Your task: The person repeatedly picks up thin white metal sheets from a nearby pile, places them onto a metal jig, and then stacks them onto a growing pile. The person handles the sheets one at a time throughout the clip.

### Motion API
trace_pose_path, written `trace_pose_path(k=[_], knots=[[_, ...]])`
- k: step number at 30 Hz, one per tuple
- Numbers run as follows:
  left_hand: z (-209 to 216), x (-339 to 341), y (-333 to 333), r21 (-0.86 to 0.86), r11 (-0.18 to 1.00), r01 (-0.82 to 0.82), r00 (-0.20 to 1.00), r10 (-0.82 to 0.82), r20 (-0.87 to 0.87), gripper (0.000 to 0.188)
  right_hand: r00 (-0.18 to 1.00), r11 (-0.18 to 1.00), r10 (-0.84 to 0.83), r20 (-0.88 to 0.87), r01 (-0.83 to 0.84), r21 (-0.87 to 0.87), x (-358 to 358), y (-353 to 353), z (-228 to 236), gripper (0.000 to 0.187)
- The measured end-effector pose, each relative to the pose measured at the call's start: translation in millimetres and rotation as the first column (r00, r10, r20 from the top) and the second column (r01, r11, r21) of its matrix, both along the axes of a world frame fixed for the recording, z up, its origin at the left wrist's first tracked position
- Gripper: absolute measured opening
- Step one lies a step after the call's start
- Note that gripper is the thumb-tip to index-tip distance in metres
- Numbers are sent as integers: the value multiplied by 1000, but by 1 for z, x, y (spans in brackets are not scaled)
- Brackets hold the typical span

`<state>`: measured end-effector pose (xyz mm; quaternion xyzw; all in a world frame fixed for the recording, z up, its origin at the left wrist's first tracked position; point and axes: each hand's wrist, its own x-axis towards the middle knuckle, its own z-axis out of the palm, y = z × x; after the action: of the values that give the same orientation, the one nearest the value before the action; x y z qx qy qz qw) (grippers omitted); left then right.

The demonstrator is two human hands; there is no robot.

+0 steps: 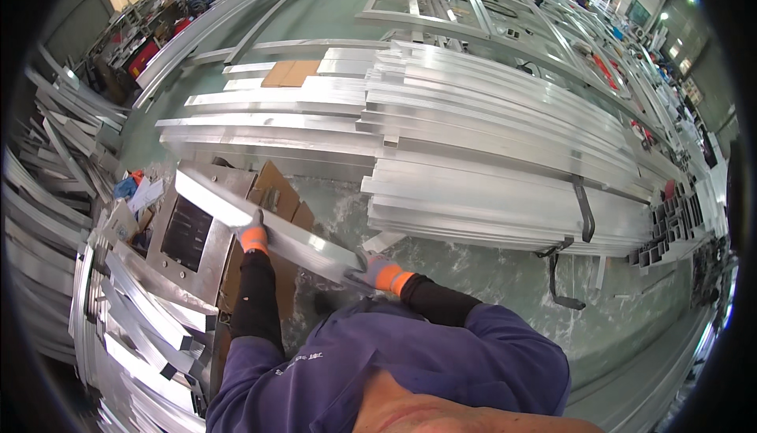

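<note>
Both my hands carry a silver aluminium profile [303, 240], which slants from upper left down to the right in front of my body. My left hand [254, 236], in a grey and orange glove, grips it along its near edge, left of the middle. Around its right end closes my right hand [380, 271], gloved alike. The profile's far left end reaches over a metal machine housing [169, 263] with a dark opening. Brown cardboard [276, 188] stands just behind the profile, beside the housing.
A large stack of aluminium profiles [505, 117] lies ahead and to the right, with a black strap [583, 208] round it. Shorter offcuts [150, 303] are piled at the lower left. A welded frame [441, 23] lies farther back. Shavings litter the green floor [465, 275].
</note>
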<state>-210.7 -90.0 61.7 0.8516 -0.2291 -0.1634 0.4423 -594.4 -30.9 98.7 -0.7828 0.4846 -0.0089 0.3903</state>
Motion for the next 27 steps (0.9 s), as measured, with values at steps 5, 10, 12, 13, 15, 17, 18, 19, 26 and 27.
trace_pose_path(k=[5, 10, 12, 13, 15, 17, 18, 19, 26, 27], knots=[[95, -7, -63, -132, 935, 331, 942, -318, 107, 79, 993, 949, 113, -30, -116, -294, 30, -12, 10, 96], [141, -8, -33, 432, 749, 502, 712, -642, 285, 103, 997, 736, 17, -72, -62, -674, 74, -39, 122, 82], [109, 4, -11, 514, 666, 541, 543, -743, 392, 83, 1000, 635, 19, -23, -30, -772, 79, -68, 120, 83], [97, 10, -1, 531, 592, 607, 437, -806, 399, 73, 1000, 582, 14, -5, -12, -813, 78, -78, 114, 83], [79, 32, 22, 573, 463, 676, 248, -876, 414, 68, 982, 731, 4, -190, -132, -669, 78, -87, 93, 88], [74, 50, 33, 547, 281, 789, 128, -945, 302, 68, 943, 956, 51, -329, -141, -258, 75, -92, 55, 97], [62, 63, 33, 556, 198, 807, 28, -954, 299, 69, 930, 993, 104, -351, -78, 89, 75, -95, 33, 103], [45, 81, 32, 564, 115, 818, -71, -952, 297, 69, 931, 976, 184, -314, -137, 168, 83, -90, 15, 107], [26, 175, 57, 591, 111, 799, -108, -941, 322, 56, 971, 714, 238, 0, -175, 678, 176, -45, 2, 106], [24, 191, 56, 648, 131, 750, -123, -936, 331, 52, 978, 713, 210, 14, -163, 681, 194, -43, -11, 106]])
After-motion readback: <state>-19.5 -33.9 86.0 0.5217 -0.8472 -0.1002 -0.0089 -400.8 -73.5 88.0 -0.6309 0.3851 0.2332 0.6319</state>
